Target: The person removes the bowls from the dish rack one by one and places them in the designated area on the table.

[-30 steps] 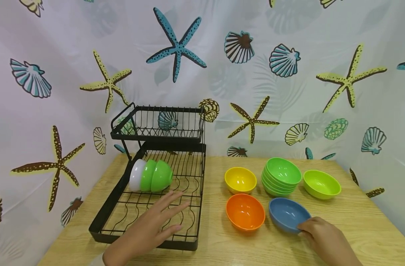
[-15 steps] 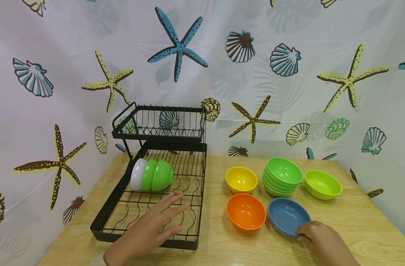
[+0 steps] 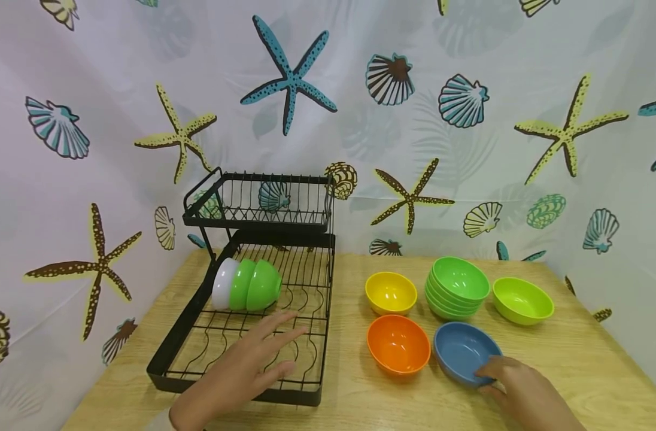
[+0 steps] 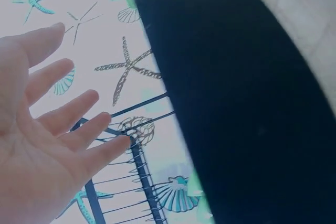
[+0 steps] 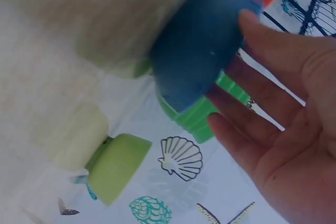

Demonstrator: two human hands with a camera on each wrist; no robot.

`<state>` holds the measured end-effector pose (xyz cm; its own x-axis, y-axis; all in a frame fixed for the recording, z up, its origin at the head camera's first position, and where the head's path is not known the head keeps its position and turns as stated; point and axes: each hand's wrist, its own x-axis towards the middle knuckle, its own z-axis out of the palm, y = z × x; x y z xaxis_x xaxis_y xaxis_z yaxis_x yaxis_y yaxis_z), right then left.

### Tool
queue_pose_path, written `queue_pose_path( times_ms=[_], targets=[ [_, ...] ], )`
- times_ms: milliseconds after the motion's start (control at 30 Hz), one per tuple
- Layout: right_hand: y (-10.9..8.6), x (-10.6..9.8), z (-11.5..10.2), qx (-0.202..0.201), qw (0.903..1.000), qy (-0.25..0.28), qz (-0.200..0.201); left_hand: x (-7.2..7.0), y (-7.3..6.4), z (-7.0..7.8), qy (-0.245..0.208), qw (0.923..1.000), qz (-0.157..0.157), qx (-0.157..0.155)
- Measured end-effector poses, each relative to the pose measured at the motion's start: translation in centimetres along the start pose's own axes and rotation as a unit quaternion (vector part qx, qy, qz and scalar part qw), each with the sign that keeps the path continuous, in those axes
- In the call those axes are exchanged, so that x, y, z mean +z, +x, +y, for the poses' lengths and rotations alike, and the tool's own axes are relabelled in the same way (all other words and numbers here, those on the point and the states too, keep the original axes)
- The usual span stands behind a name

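Note:
A blue bowl [image 3: 465, 350] stands upright on the wooden table, at the front right of the head view. At its near right rim is my right hand [image 3: 527, 389], fingertips reaching over the rim and thumb outside, with a gap between them. In the right wrist view the same bowl [image 5: 202, 45] shows its outer wall, and the fingers of my right hand [image 5: 278, 108] are nearly straight. My left hand [image 3: 242, 368] hovers over the front of the black dish rack [image 3: 236, 395], fingers spread, holding nothing. In the left wrist view the palm of my left hand [image 4: 47, 135] is visible.
An orange bowl [image 3: 398, 347] and a yellow bowl [image 3: 391, 293] stand left of the blue one. Behind are a stack of green bowls [image 3: 457, 290] and a lime bowl [image 3: 522, 301]. White and green bowls [image 3: 263, 287] lean sideways in the rack. A patterned curtain [image 3: 328, 131] hangs behind.
The blue bowl, tilted one second ago, has settled flatter on the table. My right fingers and thumb have loosened from its rim since half a second ago. My left hand has barely moved.

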<state>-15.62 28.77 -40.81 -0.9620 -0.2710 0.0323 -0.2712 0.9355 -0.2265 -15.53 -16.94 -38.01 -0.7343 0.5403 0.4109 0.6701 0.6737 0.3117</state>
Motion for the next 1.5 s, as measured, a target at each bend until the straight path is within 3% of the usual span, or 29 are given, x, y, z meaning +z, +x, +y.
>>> queue_pose_path(
  times_ms=[100, 200, 467, 633, 833, 1000, 1233, 1500],
  targets=[
    [-0.4, -0.3, -0.6, -0.044, 0.9974, -0.011, 0.056, -0.4, 0.6, -0.2, 0.004, 0.9991, 0.040, 0.014],
    [-0.7, -0.3, -1.4, -0.089, 0.9890, -0.020, 0.117, -0.8, 1.4, -0.4, 0.015, 0.9971, 0.071, 0.022],
    [-1.0, 0.2, -3.1, -0.158, 0.9672, -0.048, 0.193, -1.7, 3.4, -1.2, 0.049, 0.9914, 0.112, -0.046],
    [-1.2, 0.5, -3.4, -0.174, 0.9591, -0.075, 0.211, -2.1, 4.7, -2.5, 0.049, 0.9880, 0.096, -0.111],
    [-1.3, 0.8, -3.7, -0.183, 0.9572, -0.075, 0.211, -2.5, 6.2, -4.3, 0.008, 0.9792, 0.075, -0.188],
    [-1.3, 1.1, -3.9, -0.199, 0.9533, -0.072, 0.216, -2.3, 6.6, -5.8, -0.025, 0.9728, 0.043, -0.226],
    [-1.2, 1.2, -3.8, -0.235, 0.9411, -0.078, 0.230, -1.9, 6.7, -7.4, -0.044, 0.9576, 0.003, -0.285],
    [-1.1, 1.2, -3.9, -0.248, 0.9378, -0.074, 0.232, -1.7, 6.7, -8.2, -0.061, 0.9485, 0.002, -0.311]
  ],
)
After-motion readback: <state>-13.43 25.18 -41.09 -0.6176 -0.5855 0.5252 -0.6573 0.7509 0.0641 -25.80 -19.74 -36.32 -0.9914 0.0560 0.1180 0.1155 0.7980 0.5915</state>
